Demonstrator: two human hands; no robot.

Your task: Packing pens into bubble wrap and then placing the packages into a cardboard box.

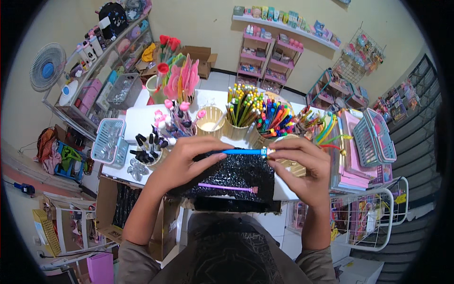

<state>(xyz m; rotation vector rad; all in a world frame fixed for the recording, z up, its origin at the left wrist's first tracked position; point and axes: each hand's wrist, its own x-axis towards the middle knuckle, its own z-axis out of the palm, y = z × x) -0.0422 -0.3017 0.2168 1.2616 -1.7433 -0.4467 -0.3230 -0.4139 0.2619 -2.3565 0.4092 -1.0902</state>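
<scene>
A slim blue pen [243,152] lies level between both hands, above a glossy black sheet that looks like bubble wrap [236,170]. My left hand [191,154] pinches its left end. At the other end, my right hand [302,163] has thumb and fingers closed round the part with a small pale figure, which is too small to make out. A thin purple pen [227,187] with a pinkish figure on its right end rests on the black sheet, nearer to me, touched by neither hand.
Behind my hands stand ribbed beige cups: one with yellow-green pencils [243,106], another with colourful pens [275,118]. Black-capped pens [149,146] and a light-blue basket [109,142] are at left. Pink notebooks [352,161] and a second blue basket [373,137] stand at right.
</scene>
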